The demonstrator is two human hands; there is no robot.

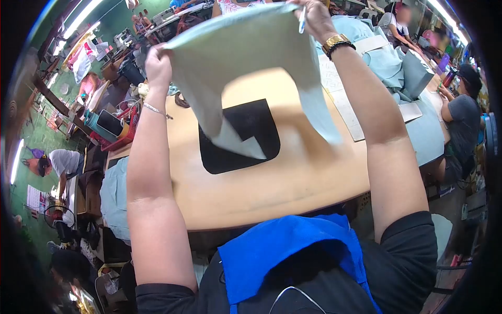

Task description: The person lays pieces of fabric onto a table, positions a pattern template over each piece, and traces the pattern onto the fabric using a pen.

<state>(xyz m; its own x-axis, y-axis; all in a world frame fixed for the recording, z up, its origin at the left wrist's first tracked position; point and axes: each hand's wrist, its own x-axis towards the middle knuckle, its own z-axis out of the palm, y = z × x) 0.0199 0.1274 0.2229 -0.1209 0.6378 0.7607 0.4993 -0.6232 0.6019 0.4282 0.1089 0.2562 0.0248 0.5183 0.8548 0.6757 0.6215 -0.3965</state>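
Raised over the table, a pale grey-green piece of cloth [235, 49] hangs stretched between my two hands. It has a curved cut-out at the bottom, and its lower ends are smeared by motion. My left hand [158, 68] pinches its left corner. At the upper right corner, my right hand [316, 23] grips the cloth, with a white and blue pen [302, 22] also between the fingers. Below, a black flat panel with rounded corners [256, 118] lies on the table, partly covered from view by the hanging cloth.
The wooden table [272, 191] curves in front of me. Piles of pale blue-green cloth [381, 65] and a sheet with writing [342, 107] lie at right. A red basket [125, 136] holds items at left. Co-workers sit nearby, one in a dark cap [463, 104] at right.
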